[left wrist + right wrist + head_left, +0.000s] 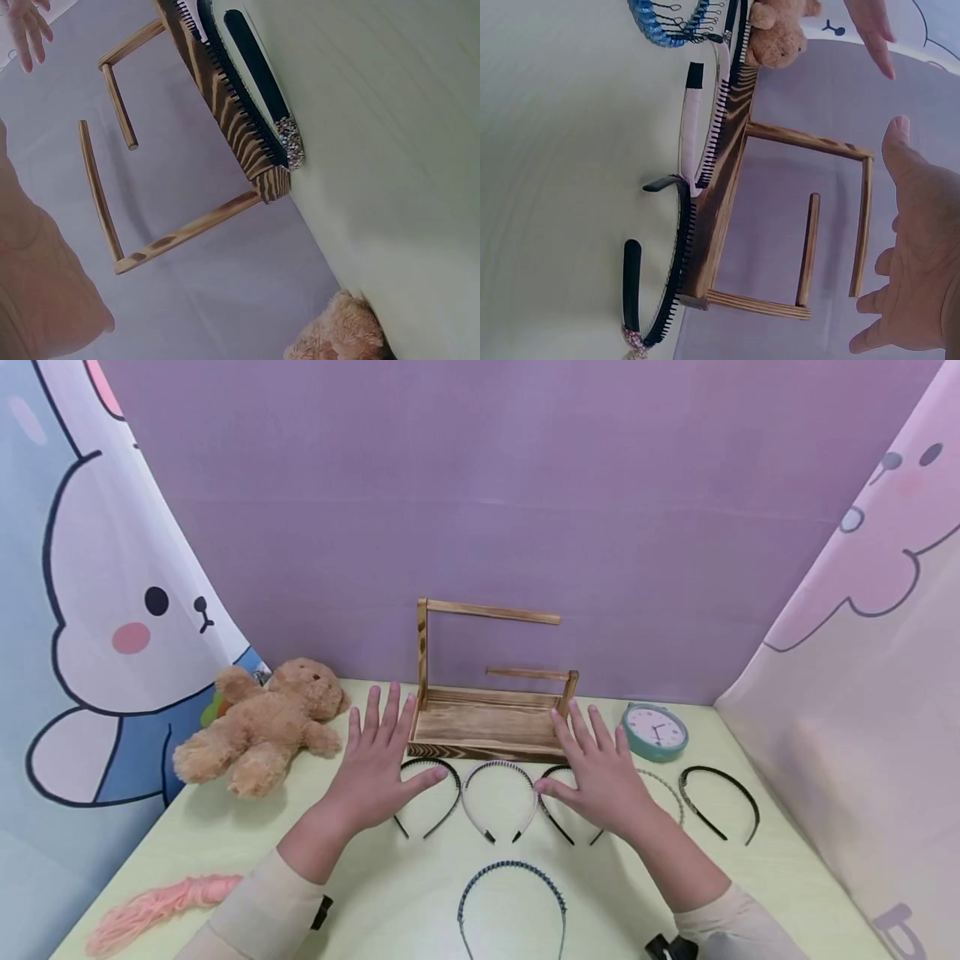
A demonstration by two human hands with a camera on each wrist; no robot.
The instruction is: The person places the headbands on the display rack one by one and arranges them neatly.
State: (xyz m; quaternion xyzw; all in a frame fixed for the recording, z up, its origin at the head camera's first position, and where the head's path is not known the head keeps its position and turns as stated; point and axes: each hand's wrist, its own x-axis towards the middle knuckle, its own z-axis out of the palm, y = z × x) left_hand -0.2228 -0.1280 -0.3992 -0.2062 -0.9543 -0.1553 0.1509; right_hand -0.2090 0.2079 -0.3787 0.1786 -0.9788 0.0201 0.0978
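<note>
Both hands are held up over the table with straight, spread fingers, and neither holds anything. My left hand [378, 768] is in front of the left end of a wooden rack [480, 752] with two bars and a tray base. My right hand [603, 777] is before its right end and overlaps some headbands in the head view. In front of the rack lie several headbands in a row: a black one [456, 785] by the left thumb, a pale pink one [498, 765] between the hands, and a black one [742, 789] at far right. Nearer lies a blue headband [512, 864].
A brown teddy bear [273, 727] lies at the back left. A teal-rimmed clock [656, 731] is right of the rack. Pink yarn-like strands [168, 906] lie at the front left. A purple backdrop [480, 510] stands behind, with printed curtains [135, 710] at the sides.
</note>
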